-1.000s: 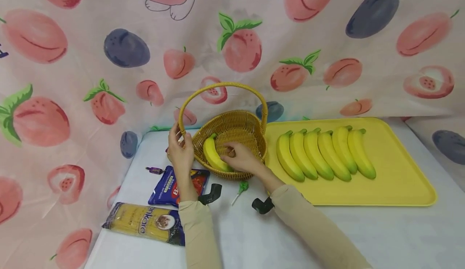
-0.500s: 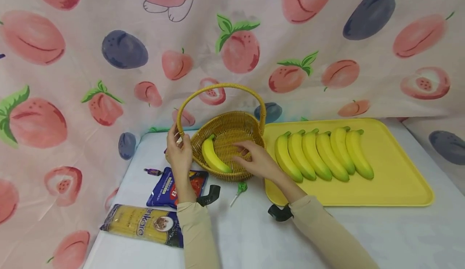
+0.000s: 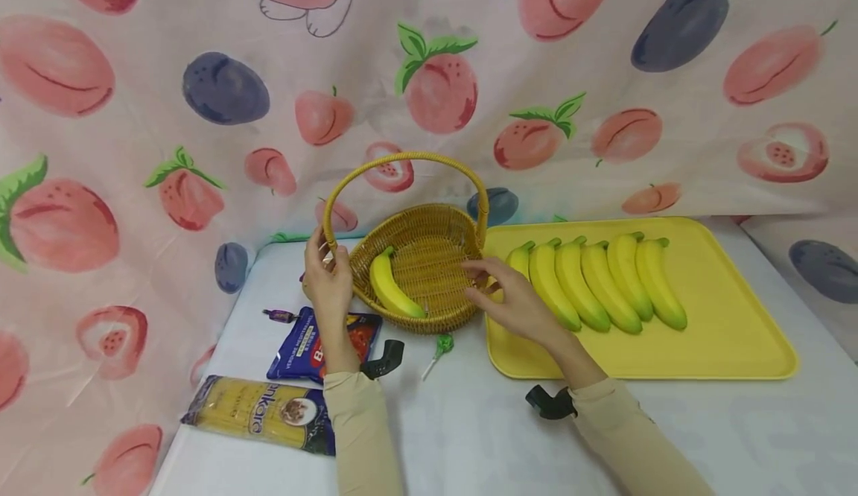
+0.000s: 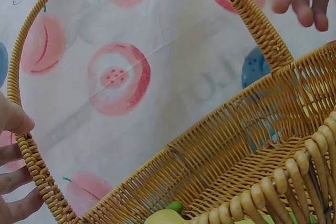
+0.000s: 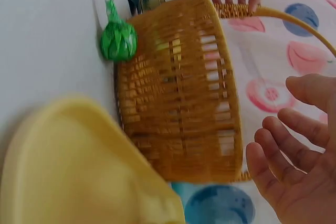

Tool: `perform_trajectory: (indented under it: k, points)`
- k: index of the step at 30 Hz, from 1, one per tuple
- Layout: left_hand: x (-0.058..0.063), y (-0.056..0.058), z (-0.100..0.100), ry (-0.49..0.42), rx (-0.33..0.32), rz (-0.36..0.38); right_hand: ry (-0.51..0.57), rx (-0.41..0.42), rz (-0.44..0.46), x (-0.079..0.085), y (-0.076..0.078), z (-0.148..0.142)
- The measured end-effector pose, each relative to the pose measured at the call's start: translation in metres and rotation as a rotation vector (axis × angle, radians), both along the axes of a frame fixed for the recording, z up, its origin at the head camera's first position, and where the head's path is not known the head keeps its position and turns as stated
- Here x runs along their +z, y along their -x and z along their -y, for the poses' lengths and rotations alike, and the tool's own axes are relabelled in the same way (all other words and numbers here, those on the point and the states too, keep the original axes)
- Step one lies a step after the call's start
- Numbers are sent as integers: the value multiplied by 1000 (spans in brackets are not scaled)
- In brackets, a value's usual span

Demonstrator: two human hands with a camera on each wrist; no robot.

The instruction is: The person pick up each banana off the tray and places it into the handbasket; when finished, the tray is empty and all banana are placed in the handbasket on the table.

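My left hand [image 3: 328, 281] grips the lower left end of the arched handle [image 4: 39, 174] of a brown wicker basket [image 3: 439, 258], its thumb and fingers either side of the handle. One yellow banana [image 3: 389, 287] with a green tip lies inside the basket at the left. Beyond the basket's right rim, my right hand [image 3: 512, 299] hovers over the left end of a yellow tray [image 3: 731, 325]. Its fingers are loosely bent and hold nothing, as the right wrist view shows. Several bananas [image 3: 593, 287] lie side by side on the tray, the leftmost partly hidden behind the right hand.
A green-wrapped lollipop [image 3: 443, 345] lies in front of the basket. To the left are a blue sauce pouch [image 3: 295, 351], a pasta bag [image 3: 258, 410] partly behind the left forearm, and a small purple-wrapped sweet [image 3: 280, 316]. Fruit-printed cloth [image 3: 429, 49] hangs behind the table.
My right hand has drawn back out of the basket to the right, away from the banana, and now overlaps the tray's left end. The left hand stays at the handle.
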State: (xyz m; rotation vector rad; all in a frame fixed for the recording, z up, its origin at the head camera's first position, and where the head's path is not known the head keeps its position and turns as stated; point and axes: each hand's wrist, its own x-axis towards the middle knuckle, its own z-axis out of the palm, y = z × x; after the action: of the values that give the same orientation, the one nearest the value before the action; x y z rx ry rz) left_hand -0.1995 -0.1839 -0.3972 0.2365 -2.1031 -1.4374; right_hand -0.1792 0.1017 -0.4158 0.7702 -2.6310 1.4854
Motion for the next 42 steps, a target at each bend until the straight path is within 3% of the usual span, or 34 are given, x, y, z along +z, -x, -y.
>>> perform_trajectory:
  k: [14, 26, 34, 42]
  points:
    - [1, 0, 4, 18, 20, 2, -19, -115, -54, -6, 4, -54]
    - [0, 2, 1, 16, 15, 5, -42, -281, -51, -19, 5, -112]
    - [-3, 1, 1, 8, 11, -4, -81, -424, -4, -17, 3, -149]
    - [-3, 1, 3, 4, -6, -22, -122, -509, -27, -26, 0, -173]
